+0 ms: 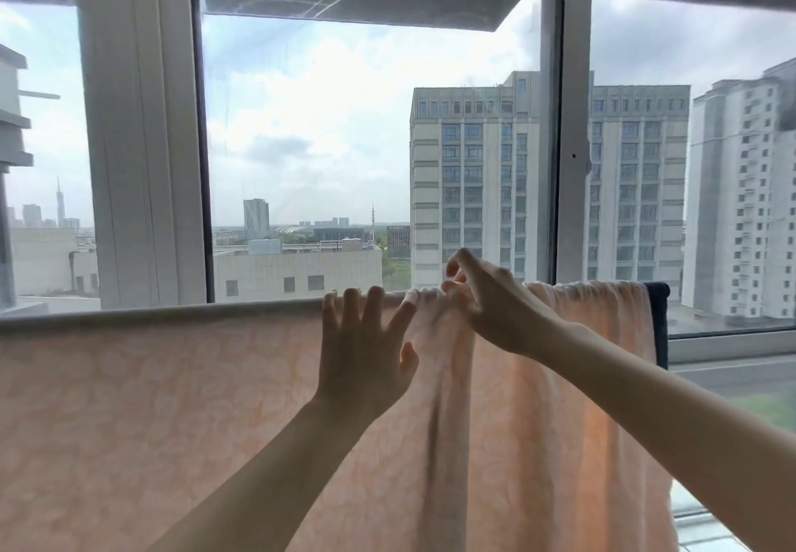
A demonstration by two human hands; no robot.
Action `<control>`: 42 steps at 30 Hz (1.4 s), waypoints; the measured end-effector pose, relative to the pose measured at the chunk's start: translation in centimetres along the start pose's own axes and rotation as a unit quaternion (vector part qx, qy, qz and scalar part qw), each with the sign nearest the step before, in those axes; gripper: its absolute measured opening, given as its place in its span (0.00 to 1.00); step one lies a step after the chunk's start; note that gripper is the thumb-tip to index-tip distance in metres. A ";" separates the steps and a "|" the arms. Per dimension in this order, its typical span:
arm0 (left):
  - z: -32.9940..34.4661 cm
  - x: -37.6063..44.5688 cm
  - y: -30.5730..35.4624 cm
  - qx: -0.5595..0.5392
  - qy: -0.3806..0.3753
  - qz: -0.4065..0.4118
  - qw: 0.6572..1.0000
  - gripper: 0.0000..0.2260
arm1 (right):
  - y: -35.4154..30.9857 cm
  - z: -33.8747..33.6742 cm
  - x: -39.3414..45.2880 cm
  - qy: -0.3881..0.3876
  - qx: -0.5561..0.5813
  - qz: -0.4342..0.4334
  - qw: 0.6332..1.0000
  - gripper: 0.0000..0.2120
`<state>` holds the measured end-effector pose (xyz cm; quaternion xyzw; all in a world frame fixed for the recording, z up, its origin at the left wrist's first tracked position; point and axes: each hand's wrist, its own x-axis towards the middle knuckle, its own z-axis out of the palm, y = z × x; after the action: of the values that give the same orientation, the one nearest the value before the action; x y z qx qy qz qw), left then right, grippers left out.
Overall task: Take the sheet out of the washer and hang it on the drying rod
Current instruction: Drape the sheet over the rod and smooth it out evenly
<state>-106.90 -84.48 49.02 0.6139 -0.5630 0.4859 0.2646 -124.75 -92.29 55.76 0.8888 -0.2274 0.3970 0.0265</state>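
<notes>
My left hand (366, 349) lies flat, fingers spread, against the sheet (150, 413); just beside it, my right hand (486, 306) pinches the sheet's bunched top edge.

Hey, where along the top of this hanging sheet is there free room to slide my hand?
Smooth stretch: the flat top edge of the sheet left of the left hand. Crowded: the bunched folds where the right hand pinches, and the gathered part running to the dark cloth.

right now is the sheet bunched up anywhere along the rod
Yes, the peach sheet lies flat on the left but gathers into folds where the right hand pinches it at the rod.
</notes>
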 end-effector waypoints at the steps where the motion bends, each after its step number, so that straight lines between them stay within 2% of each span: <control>1: 0.0 0.0 0.0 0.000 -0.002 -0.001 1.000 0.26 | -0.3 -0.1 0.7 0.003 0.002 0.006 1.000 0.07; 5: 0.1 -0.1 0.1 0.003 -0.006 0.005 1.000 0.26 | -0.4 0.4 3.6 -0.051 -0.018 0.083 0.995 0.11; 9: 0.1 -0.1 -0.1 0.006 0.001 0.011 1.000 0.27 | -0.4 0.5 5.2 -0.127 0.025 0.146 0.981 0.13; 13: 0.0 -0.2 -0.2 0.020 0.022 0.029 0.999 0.26 | -0.4 0.6 5.1 -0.097 -0.012 0.140 0.985 0.12; 16: -0.2 0.5 0.5 0.031 0.011 0.015 0.999 0.23 | 0.1 1.1 4.7 -0.049 -0.029 0.148 0.987 0.13; 19: -0.2 1.6 2.2 0.015 -0.005 0.006 1.000 0.23 | 0.5 1.2 4.4 -0.023 0.005 0.151 0.988 0.12; 26: 1.5 1.4 4.0 -0.022 0.039 0.018 0.999 0.24 | 2.0 0.6 1.7 0.064 0.101 0.129 0.984 0.04; 32: 2.7 1.3 3.5 -0.021 0.060 0.021 0.998 0.25 | 3.6 0.5 -0.9 0.070 0.134 0.079 0.985 0.05; 36: 2.6 1.3 3.3 -0.012 0.065 0.023 0.998 0.25 | 3.7 0.8 -0.9 0.089 0.090 0.046 0.991 0.05; 42: 2.7 1.2 2.6 -0.008 0.074 0.029 0.997 0.24 | 3.7 1.8 -0.7 0.133 0.072 0.053 0.987 0.05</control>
<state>-108.70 -87.99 48.43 0.5579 -0.5631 0.5329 0.2962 -125.47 -95.73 53.59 0.8145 -0.2394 0.5277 -0.0289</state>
